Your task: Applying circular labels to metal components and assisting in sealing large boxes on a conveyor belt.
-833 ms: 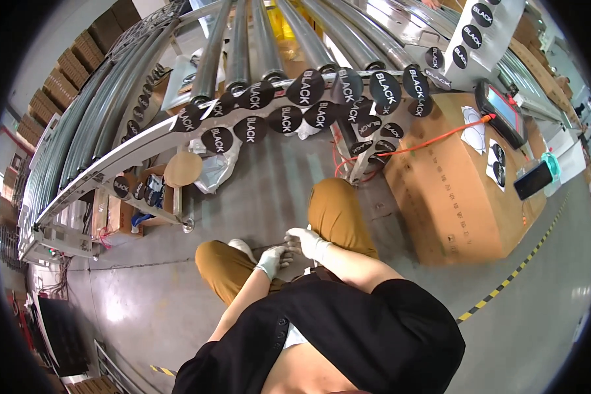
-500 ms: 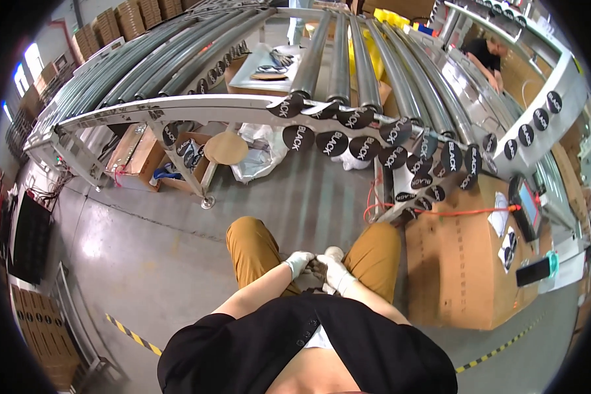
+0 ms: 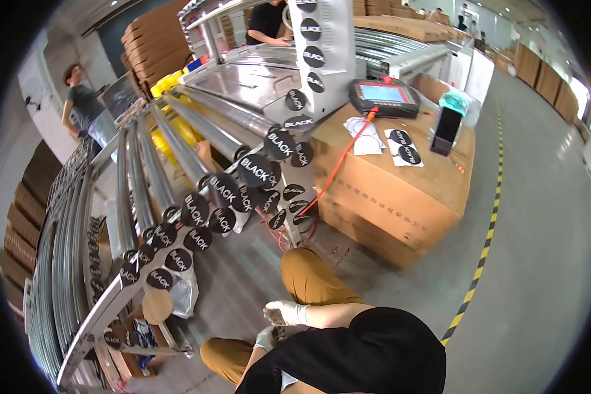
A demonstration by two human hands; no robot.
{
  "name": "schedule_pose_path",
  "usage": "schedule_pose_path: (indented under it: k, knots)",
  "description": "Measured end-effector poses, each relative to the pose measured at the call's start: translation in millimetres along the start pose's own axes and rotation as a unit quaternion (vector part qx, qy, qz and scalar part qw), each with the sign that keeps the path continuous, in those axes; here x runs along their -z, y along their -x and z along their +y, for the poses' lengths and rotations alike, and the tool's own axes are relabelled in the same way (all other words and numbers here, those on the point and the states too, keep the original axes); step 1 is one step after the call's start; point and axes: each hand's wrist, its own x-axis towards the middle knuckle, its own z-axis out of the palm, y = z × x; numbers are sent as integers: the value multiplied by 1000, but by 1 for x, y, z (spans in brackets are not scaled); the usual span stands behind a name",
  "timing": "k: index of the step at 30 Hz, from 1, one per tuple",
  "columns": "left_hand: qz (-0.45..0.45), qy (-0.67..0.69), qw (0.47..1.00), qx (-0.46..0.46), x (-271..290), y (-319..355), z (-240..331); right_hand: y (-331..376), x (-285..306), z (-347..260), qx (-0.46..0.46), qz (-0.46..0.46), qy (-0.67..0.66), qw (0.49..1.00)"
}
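Note:
My two hands, in white gloves with greyish fingers, are between my knees, over the brown trousers (image 3: 312,279). My right hand (image 3: 287,313) is nearer the right knee, its fingers loosely apart and nothing visible in it. Just below it in the picture is my left hand (image 3: 265,339), close to the left thigh; its fingers are mostly hidden, so its grip does not show. Ahead stands a roller conveyor (image 3: 197,154), its frame end covered with round black stickers (image 3: 194,209).
A large cardboard box (image 3: 387,197) on the right bears a handheld screen device (image 3: 382,97) with an orange cable (image 3: 338,164), sticker sheets (image 3: 404,148) and a phone (image 3: 446,130). Yellow-black floor tape (image 3: 486,246) runs beyond it. Two people (image 3: 79,105) (image 3: 267,25) stand further off.
The view has swung to the right, bringing the box and aisle toward the middle. My hands, together between the knees before, now show a small gap.

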Motion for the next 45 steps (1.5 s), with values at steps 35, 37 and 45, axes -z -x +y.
schedule_pose_path:
  k: [35, 37, 45]
  knots:
    - [7, -10, 999, -46, -54, 55, 9, -9, 9, 23, 31, 119, 279, 952]
    - [33, -5, 999, -40, -59, 55, 8, -4, 9, 22, 36, 126, 275, 953]
    - [149, -523, 756, -365, -22, 43, 7, -13, 6, 20, 6, 64, 232, 971]
